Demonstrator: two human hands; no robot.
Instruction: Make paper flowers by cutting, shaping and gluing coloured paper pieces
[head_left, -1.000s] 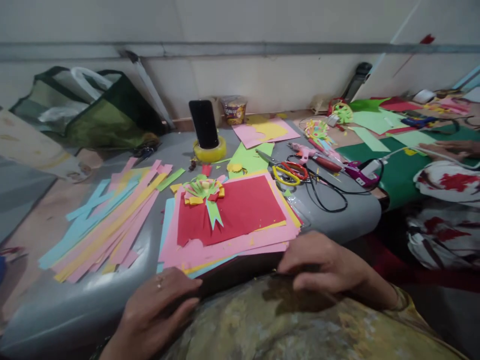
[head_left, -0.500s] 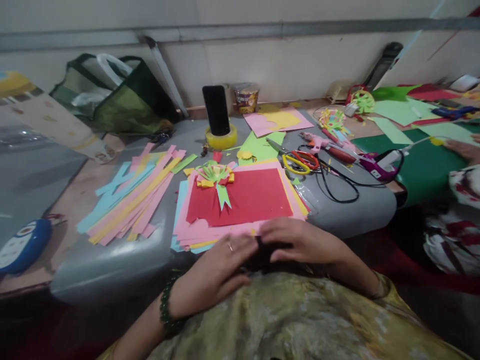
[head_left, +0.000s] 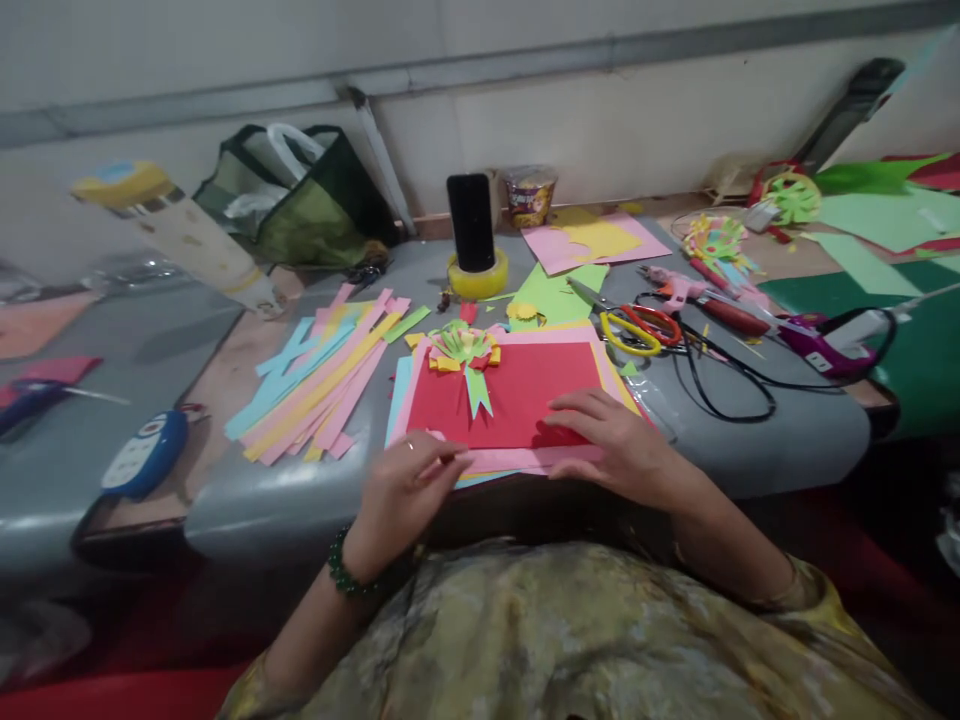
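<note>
A red sheet of paper [head_left: 525,390] tops a stack of pink, yellow and blue paper [head_left: 525,460] at the table's front edge. On its upper left lies a layered paper flower [head_left: 463,345] with a forked green and light-blue ribbon tail [head_left: 478,393]. At the stack's front left edge is my left hand [head_left: 412,490], its thumb and fingers pinched together; whatever may be between them is hidden. My right hand [head_left: 619,445] rests over the sheet's front right part, fingers stretched and apart, thumb near the pink edge, gripping nothing.
Coloured paper strips [head_left: 330,385] lie left of the stack. Scissors [head_left: 630,330], pliers [head_left: 720,300] and a purple glue gun [head_left: 825,345] with a black cord lie to the right. Behind stand a phone [head_left: 472,222] on a tape roll [head_left: 478,275], a cup [head_left: 529,198] and a green bag [head_left: 300,200].
My hands have moved apart and forward from the table edge onto the paper stack: the left to its front left edge, the right onto the red sheet. The view has turned leftward.
</note>
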